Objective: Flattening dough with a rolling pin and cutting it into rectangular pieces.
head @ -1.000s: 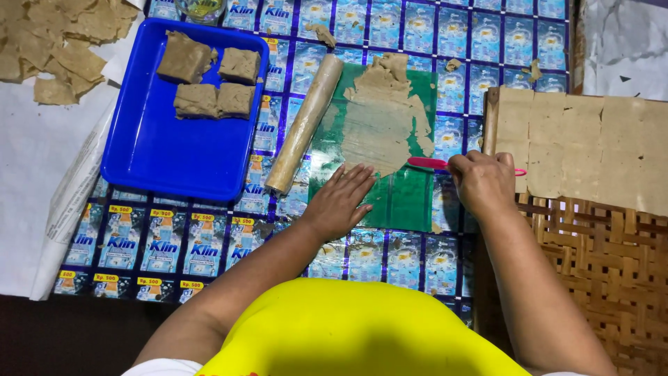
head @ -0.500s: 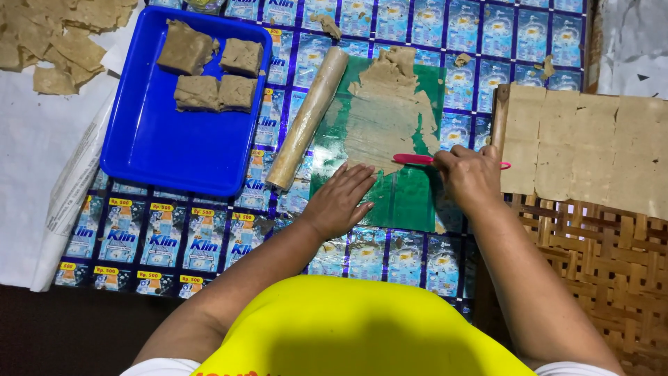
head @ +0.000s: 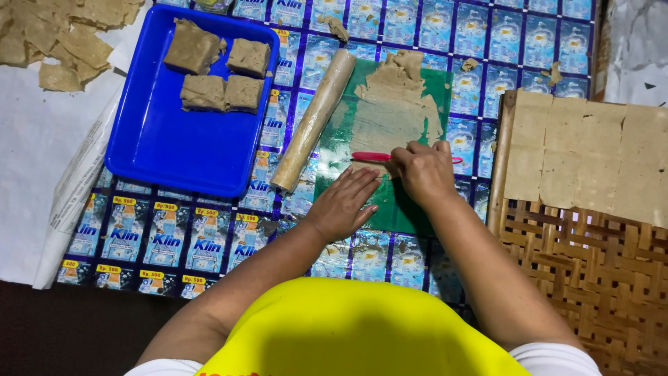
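Right hand (head: 424, 170), fist closed on red tool (head: 369, 157), has shifted left across thin dough (head: 390, 115); left hand (head: 344, 205) flat, empty, steadies green mat (head: 410, 212); sheet partly scraped, blocks (head: 216, 69) wait in tray (head: 167, 153).

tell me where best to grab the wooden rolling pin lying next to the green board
Probably around the middle of the rolling pin, from above, fingers wrapping across its width. It is a plain cylinder lying flat and slanted between the blue tray and the green board, its top unobstructed.

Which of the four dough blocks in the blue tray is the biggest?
The top-left dough block in the blue tray: it is clearly larger than the other three and sits tilted in the far left corner.
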